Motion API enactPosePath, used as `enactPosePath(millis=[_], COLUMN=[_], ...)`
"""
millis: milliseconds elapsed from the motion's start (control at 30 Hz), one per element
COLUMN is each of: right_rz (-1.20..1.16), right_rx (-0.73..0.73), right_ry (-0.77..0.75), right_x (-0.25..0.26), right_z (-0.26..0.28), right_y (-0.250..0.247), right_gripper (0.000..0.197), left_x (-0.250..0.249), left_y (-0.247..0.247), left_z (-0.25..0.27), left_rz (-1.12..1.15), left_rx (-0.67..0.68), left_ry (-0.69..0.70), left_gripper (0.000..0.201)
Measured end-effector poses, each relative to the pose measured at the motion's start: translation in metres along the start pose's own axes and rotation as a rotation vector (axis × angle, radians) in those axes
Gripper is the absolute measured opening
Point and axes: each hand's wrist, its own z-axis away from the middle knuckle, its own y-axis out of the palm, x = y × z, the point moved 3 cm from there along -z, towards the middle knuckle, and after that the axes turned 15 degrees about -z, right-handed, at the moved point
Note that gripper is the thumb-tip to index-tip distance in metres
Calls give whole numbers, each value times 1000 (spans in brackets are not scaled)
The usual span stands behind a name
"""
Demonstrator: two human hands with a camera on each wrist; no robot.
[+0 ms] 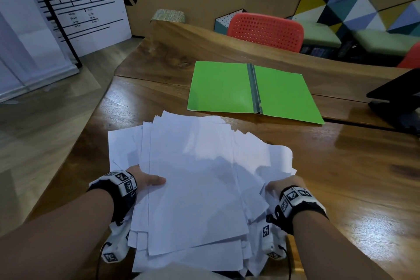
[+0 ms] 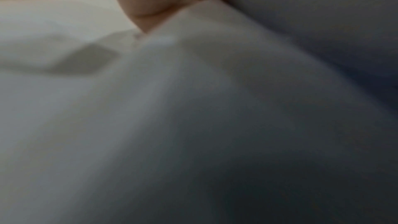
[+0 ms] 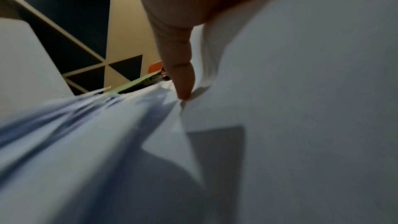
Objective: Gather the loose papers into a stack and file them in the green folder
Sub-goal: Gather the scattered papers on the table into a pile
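Observation:
An untidy heap of white papers (image 1: 195,179) lies on the near part of the wooden table (image 1: 363,166), its sheets fanned out and skewed. My left hand (image 1: 147,180) holds the heap's left edge, thumb on top, fingers hidden under the sheets. My right hand (image 1: 281,185) grips the right edge; most of its fingers are hidden. The left wrist view shows a thumb (image 2: 155,2) pressed on paper (image 2: 193,108). In the right wrist view a thumb (image 3: 183,74) lies on the sheets (image 3: 301,91). The green folder (image 1: 252,91) lies open and flat beyond the heap.
A black device (image 1: 397,100) sits at the table's right edge. Red perforated chairs (image 1: 266,30) stand behind the table's far side. A white board with printed lines (image 1: 75,2) leans at the left, beyond the table's slanted left edge.

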Motion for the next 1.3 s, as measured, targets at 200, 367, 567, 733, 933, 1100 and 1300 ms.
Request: enactPosePath(millis=[200, 367, 567, 733, 933, 1100, 1300], right_rz=[249, 245, 282, 213, 250, 186, -349], right_rx=[-114, -82, -83, -40, -109, 37, -13], right_ry=[8, -53, -24, -15, -38, -43, -124], right_x=[0, 10, 8, 2, 2, 10, -4], right_z=[3, 12, -1, -15, -18, -9, -18], right_y=[14, 34, 29, 8, -7, 7, -8], right_gripper=[91, 100, 107, 109, 72, 21, 24], left_x=[0, -3, -5, -8, -8, -8, -10], left_y=[-2, -2, -3, -2, -2, -3, -4], left_z=[1, 6, 7, 9, 11, 11, 13], left_rz=[-14, -13, 20, 36, 18, 31, 58], left_rx=[31, 19, 21, 18, 20, 37, 45], left_ry=[10, 6, 3, 10, 2, -4, -5], left_gripper=[54, 51, 55, 48, 51, 51, 49])
